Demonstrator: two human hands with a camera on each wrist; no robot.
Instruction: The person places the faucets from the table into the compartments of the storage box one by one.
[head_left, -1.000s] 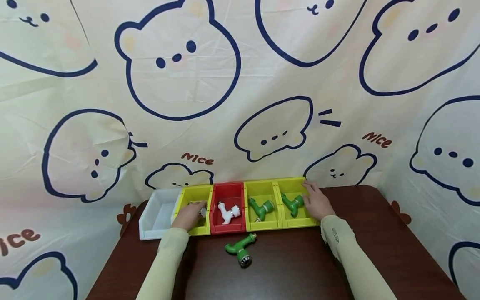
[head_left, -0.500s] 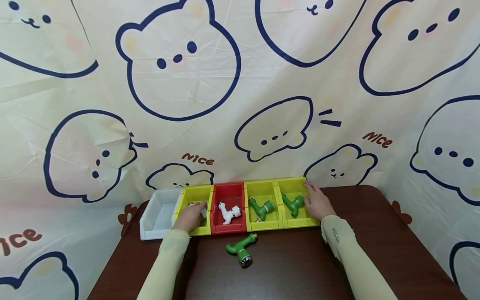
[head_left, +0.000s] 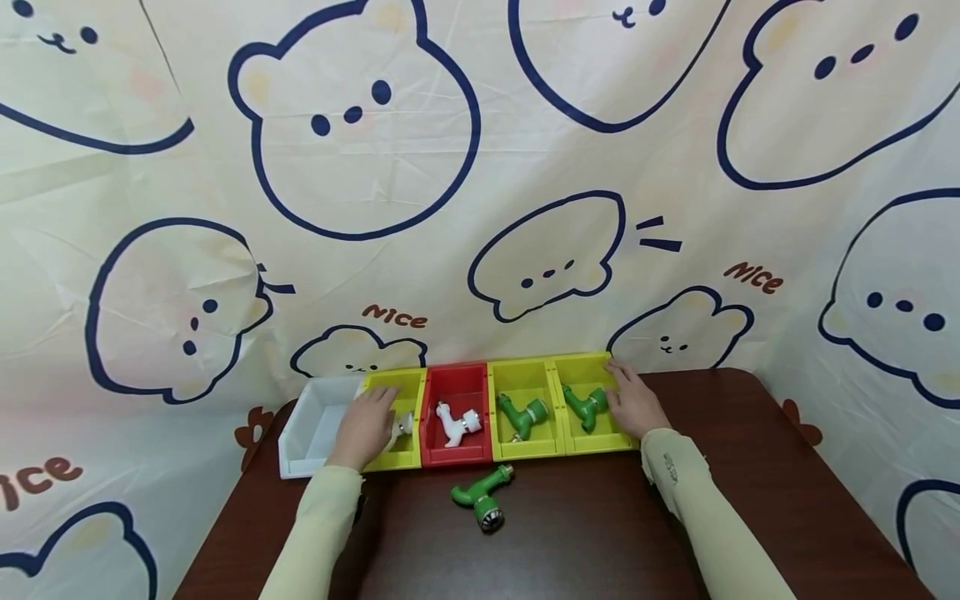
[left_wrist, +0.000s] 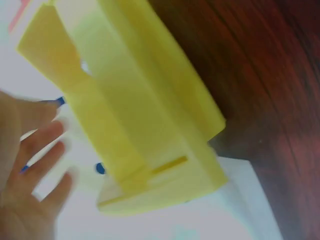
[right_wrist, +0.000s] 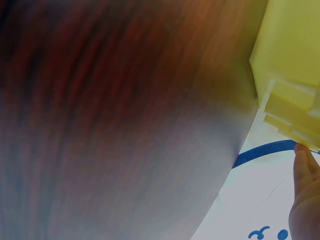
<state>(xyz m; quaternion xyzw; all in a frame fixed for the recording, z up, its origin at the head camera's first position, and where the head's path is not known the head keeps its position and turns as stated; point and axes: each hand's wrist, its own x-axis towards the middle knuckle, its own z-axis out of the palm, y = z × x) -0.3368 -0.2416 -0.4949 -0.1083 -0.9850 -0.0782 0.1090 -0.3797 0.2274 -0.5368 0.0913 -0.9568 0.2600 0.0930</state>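
Observation:
My left hand (head_left: 365, 425) is above the left yellow bin (head_left: 408, 385), its fingers apart and holding nothing. In the left wrist view, the spread fingers (left_wrist: 47, 142) are beside the bin. A white tap (head_left: 405, 423) lies in that bin, partly hidden by the hand. My right hand (head_left: 636, 404) rests on the right side of the far-right yellow bin (head_left: 588, 368). That bin contains a green tap (head_left: 586, 409). In the right wrist view, straight fingers (right_wrist: 302, 170) touch the bin's edge.
A white bin (head_left: 318, 417) stands at the row's left end. In the red bin (head_left: 457, 379) lies a white tap (head_left: 456, 424), and in the middle yellow bin (head_left: 522, 375) a green tap (head_left: 522, 416). Another green tap (head_left: 483, 497) lies on the dark wooden table (head_left: 570, 533) in front.
My left hand has let go of the white tap and lifted up and left from it, leaving the tap in the yellow bin. My right hand stays in place.

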